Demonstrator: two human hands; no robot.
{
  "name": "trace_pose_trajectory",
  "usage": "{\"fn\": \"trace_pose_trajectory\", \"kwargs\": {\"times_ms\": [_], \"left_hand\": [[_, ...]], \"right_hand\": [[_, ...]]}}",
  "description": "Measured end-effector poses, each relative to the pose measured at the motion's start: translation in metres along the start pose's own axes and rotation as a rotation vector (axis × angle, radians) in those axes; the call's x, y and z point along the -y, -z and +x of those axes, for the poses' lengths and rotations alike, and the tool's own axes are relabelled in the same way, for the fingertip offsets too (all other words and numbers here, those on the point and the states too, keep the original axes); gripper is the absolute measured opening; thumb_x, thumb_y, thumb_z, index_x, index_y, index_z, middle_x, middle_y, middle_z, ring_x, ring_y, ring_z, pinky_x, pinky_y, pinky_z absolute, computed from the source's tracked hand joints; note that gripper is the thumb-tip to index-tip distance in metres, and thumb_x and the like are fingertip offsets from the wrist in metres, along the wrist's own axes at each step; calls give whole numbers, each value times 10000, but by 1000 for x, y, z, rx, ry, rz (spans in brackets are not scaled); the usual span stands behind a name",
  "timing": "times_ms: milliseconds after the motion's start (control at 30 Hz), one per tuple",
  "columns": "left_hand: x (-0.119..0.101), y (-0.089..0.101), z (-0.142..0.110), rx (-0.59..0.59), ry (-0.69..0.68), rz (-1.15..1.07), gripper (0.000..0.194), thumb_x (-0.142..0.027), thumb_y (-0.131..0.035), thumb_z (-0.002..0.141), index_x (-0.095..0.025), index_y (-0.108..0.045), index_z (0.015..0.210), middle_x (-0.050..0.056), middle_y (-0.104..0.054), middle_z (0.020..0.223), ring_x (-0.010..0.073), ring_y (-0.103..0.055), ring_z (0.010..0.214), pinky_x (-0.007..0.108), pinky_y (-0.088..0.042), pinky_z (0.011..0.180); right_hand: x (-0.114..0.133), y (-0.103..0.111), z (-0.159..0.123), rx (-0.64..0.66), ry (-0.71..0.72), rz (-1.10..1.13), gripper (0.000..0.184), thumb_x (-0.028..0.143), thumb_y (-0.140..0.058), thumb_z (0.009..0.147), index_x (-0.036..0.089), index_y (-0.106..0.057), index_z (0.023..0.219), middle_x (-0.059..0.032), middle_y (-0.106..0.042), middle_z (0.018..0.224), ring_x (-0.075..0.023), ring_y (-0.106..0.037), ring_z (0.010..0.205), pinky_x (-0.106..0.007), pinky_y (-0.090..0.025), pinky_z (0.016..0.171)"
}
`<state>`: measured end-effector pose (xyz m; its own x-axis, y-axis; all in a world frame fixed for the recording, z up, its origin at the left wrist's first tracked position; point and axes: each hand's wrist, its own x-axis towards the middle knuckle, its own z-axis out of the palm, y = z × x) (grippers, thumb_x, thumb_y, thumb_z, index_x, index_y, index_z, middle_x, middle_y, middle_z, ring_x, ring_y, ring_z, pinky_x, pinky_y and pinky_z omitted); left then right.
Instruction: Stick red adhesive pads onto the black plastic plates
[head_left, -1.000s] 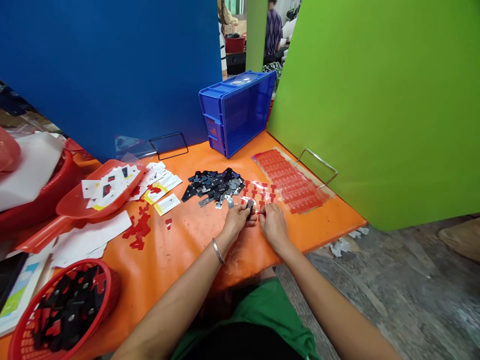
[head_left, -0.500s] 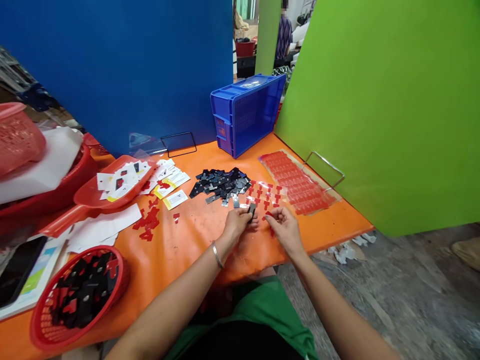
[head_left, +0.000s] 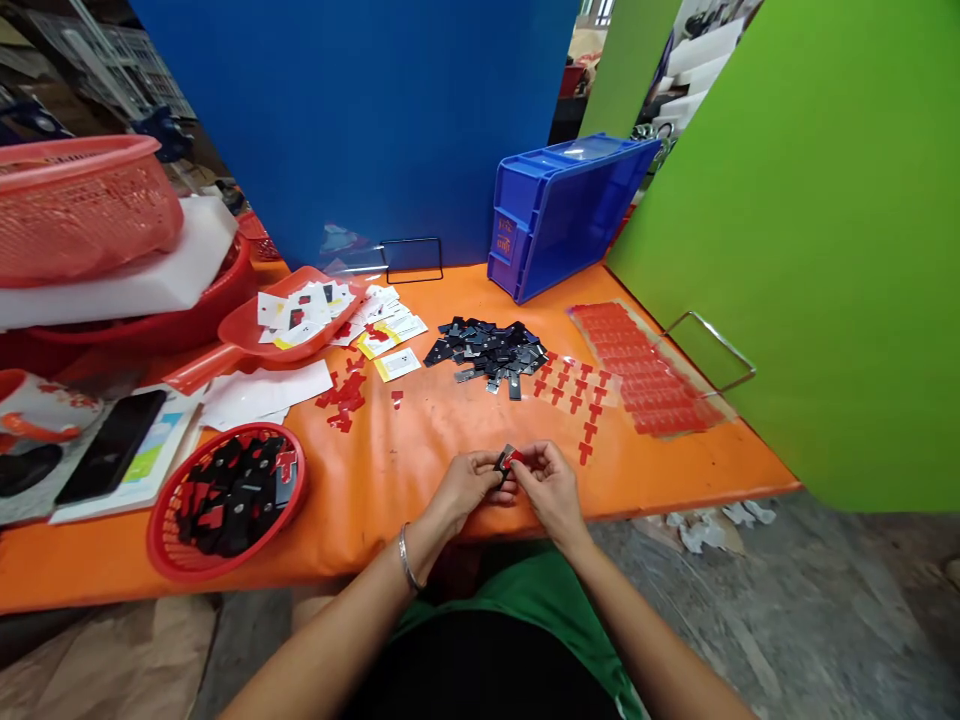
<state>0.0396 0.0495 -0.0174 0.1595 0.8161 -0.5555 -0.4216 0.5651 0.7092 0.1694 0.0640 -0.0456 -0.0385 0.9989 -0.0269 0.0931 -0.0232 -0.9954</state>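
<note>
Over orange tabletop (head_left: 435, 440), the left hand (head_left: 466, 484) pinches a dark plate (head_left: 503, 463), the right hand (head_left: 553, 490) a red piece (head_left: 514, 456).

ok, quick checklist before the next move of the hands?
1. Dark piece held: ok, pinched in the left hand.
2. Red piece at the dark piece: ok, right hand has it there.
3. Red piece lined up: cannot tell, too small and partly covered by fingers.
4. Supply in view: ok, dark pile and red T-shaped pieces lie beyond the hands.
5. Red basket upright: ok, on the table's left, holding dark and red pieces.
6. No loose red scraps on the table: not ok, scattered left of the dark pile.
</note>
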Motion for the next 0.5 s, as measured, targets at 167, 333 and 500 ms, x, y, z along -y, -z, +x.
{"fn": "trace_pose_trajectory", "kwargs": {"times_ms": [167,333,500], "left_hand": [[3,5,2,37,-1,-18,156,-48,-623,700,-76,-635,853,78,-672,721,136,-657,605,273,-565,646],[5,7,4,62,-13,-5,175,-40,-605,717,-70,-646,884,89,-684,763,124,-659,628,235,-558,643],[3,6,3,47,-6,4,196,-29,-602,718,-65,-645,906,90,-690,768,117,-657,616,225,-558,634]], "right_hand": [[-6,1,-1,9,6,-18,214,367,-649,730,208,-520,792,4,-569,709,-127,-527,582,-247,-438,513],[-2,0,-2,9,10,-38,239,395,-652,725,204,-521,786,8,-569,695,-117,-519,568,-233,-431,500],[-2,-1,-2,10,11,-51,229,388,-645,734,200,-527,792,10,-566,687,-107,-499,548,-224,-422,481]]}}
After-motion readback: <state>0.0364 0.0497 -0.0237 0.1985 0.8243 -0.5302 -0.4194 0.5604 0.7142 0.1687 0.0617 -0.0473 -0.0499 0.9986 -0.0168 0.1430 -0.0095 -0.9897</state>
